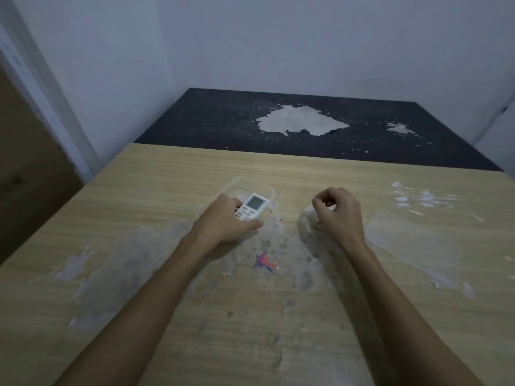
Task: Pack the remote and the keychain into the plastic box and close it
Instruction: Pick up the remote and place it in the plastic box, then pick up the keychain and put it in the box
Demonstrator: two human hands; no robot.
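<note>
My left hand (pixel 225 218) fingers clamp the remote (pixel 250 208), tipping it into the plastic box (pixel 250 185). My right hand (pixel 338 215) curls shut; what it holds, I cannot tell.

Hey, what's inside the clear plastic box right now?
The white remote lies in the plastic box, display end toward the far rim, with the left hand gripping its near end. That hand covers the box's near part, so nothing else can be confirmed inside.

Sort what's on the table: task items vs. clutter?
Job:
remote, held by the left hand over the clear plastic box
clear lid, flat on the table, right
right hand, curled; a small ring by it, possibly the keychain

Lying about:
red-blue scribble
peeled patches on the table
</note>
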